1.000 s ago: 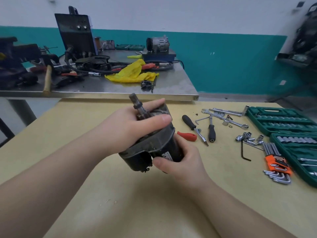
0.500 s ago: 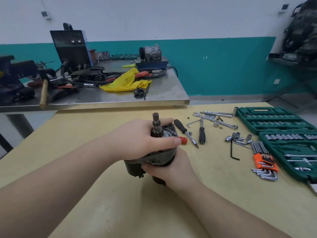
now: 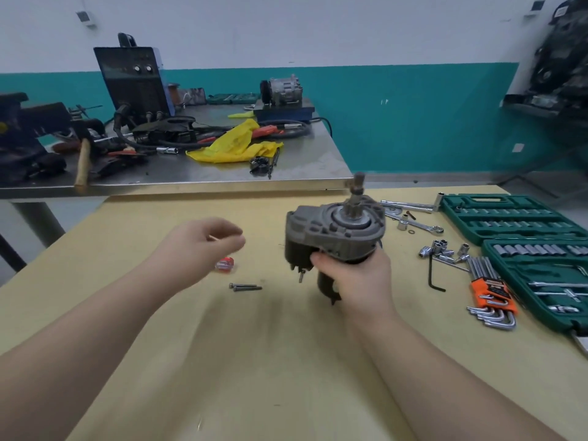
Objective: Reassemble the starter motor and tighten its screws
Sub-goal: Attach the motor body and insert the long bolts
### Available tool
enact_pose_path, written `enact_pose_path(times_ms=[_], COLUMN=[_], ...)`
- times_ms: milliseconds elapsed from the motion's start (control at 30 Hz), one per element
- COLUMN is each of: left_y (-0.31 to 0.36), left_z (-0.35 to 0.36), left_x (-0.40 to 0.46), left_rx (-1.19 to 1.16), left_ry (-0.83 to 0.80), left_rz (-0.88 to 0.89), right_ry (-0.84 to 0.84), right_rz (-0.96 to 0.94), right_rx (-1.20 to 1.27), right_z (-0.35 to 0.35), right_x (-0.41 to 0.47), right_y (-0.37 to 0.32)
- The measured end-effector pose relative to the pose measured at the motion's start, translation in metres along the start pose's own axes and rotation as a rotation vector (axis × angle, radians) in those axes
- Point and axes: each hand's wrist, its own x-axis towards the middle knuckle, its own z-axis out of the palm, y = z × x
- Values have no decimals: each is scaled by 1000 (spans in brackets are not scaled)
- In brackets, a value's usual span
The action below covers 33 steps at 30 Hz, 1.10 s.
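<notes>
The right hand (image 3: 356, 275) grasps the dark grey metal starter motor (image 3: 334, 233) from below, above the middle of the yellow tabletop (image 3: 254, 361), its shaft pointing up. Two long steel screws (image 3: 245, 286) lie left of it, long axis left-right, nearest the left hand (image 3: 203, 243), which hovers above them, loosely curled, empty.

No readable text anywhere. The orange hex key holder (image 3: 486, 289), well right of the right hand (image 3: 359, 275) fingers, carries dark print, but it's too small and blurred to make out. Same for the red item (image 3: 225, 264) just under the left hand (image 3: 203, 240) fingertips: motion blur, no legible mark.
</notes>
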Motion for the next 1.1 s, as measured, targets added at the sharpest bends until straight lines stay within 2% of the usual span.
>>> enact_pose_path(times_ms=[133, 300, 433, 567, 800, 1000, 1100], left_y=[-32, -37, -26, -19, -1, -11, -8], left_z=[24, 51, 63, 76, 104, 101, 104], left_x=[4, 18, 23, 29, 49, 66, 67], left_rx=[481, 926, 1230, 1252, 1137, 956, 864], left_ry=[-133, -354, -399, -411, -367, -338, -450], left_rz=[127, 211, 285, 383, 408, 719, 814], right_ry=[142, 143, 150, 164, 196, 210, 216], right_rz=[12, 49, 64, 68, 113, 150, 151], right_rx=[32, 0, -1, 2, 34, 77, 82], right_z=[-8, -12, -10, -11, -14, -15, -14], right_x=[11, 17, 18, 20, 22, 24, 23], right_y=[0, 5, 10, 10, 6, 5, 5])
